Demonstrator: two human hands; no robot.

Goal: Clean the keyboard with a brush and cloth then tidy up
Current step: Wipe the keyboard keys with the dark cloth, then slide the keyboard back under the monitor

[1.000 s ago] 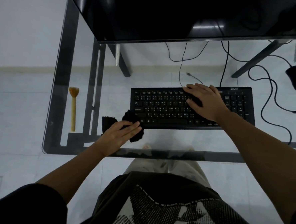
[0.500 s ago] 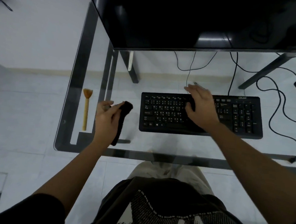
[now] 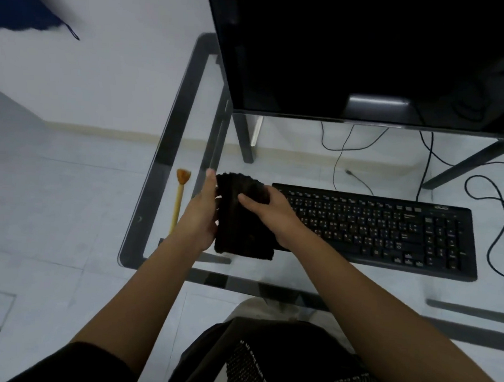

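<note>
right hand [image 3: 268, 209] left keyboard [image 3: 390, 231], joined left hand [image 3: 203, 214] on cloth [image 3: 242, 228]; both fingers curled round its edges, probably folding

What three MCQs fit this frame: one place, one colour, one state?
1. Where is the brush? A) left of the cloth B) right of it C) on it
2. Brush handle colour? A) black B) tan C) blue
3. The cloth is: A) lying free B) held by both hands C) held by one hand

Key: 1 A, it lies on the far side of the left hand from the cloth; 2 B, the stick is pale tan; 3 B, the left hand and right hand each grip a side.
</note>
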